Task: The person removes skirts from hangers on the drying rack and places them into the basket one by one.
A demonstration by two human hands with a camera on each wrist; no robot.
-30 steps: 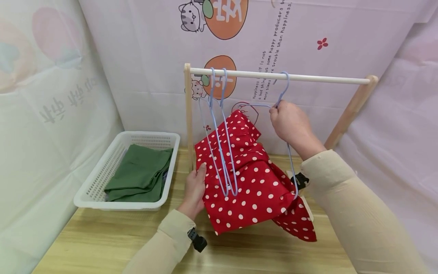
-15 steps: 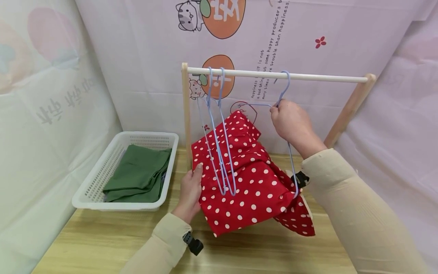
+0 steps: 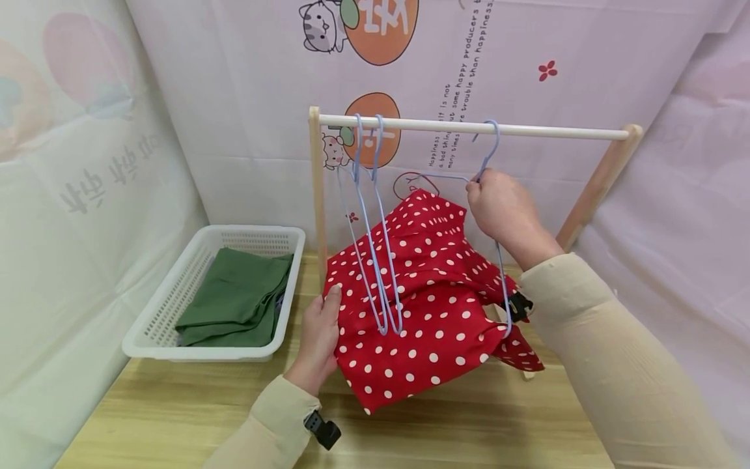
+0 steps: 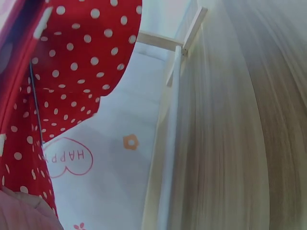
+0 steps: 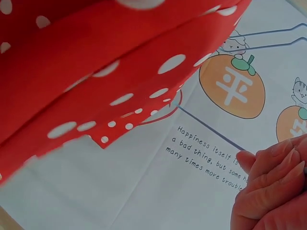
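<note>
A red garment with white polka dots [image 3: 433, 339] hangs in loose folds below the rack's bar; its exact kind cannot be told. My left hand [image 3: 318, 339] grips its left edge, thumb on top and fingers hidden behind the cloth. My right hand [image 3: 506, 205] pinches a light blue wire hanger [image 3: 502, 273] just below its hook, which sits over the white bar [image 3: 562, 133]. Part of this hanger's frame is hidden by the red cloth. In the right wrist view my right hand [image 5: 273, 187] shows curled fingers, with the garment [image 5: 120, 62] close to the camera.
Two more blue hangers [image 3: 376, 254] hang at the bar's left, in front of the garment. A white plastic basket [image 3: 140, 326] with folded green cloth [image 3: 234, 299] stands left of the rack. Wooden posts [image 3: 319, 189] hold the bar. Printed cloth walls surround the wooden table [image 3: 445, 436].
The garment's upper and right parts have shifted right and spread over the hanger's right side. My left hand has moved slightly left and down; my right hand has drifted slightly right with the hanger.
</note>
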